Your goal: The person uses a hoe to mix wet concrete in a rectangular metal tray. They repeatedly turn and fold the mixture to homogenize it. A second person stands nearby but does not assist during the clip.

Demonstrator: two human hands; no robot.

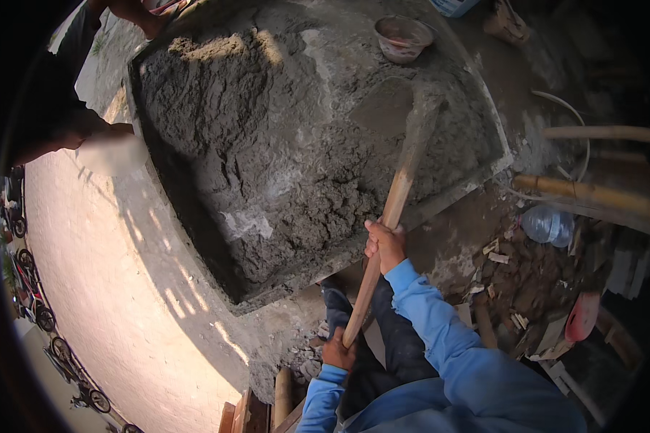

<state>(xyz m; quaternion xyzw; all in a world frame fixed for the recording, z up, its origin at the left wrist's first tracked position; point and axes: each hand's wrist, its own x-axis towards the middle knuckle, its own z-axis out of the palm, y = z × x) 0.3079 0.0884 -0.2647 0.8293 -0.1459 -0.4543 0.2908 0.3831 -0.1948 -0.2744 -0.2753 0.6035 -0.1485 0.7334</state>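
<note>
Both of my hands grip the long wooden handle of a hoe (398, 189). My right hand (387, 245) is closed around the middle of the shaft, and my left hand (337, 351) is wrapped round its lower end near my legs. The handle slants up and away to the right. Its far end is coated in grey mortar, and the flat blade (384, 106) rests on the mix. Wet grey mortar (267, 137) lies heaped and lumpy in a large shallow trough (296, 278), with paler dry powder streaks on top.
A mortar-smeared bowl (403, 40) sits at the trough's far side. Another person (65, 123) stands at the left edge. On the right lie bamboo poles (592, 195), a clear plastic bottle (547, 225) and rubble (527, 281). Bicycles or motorbikes (32, 292) line the far left.
</note>
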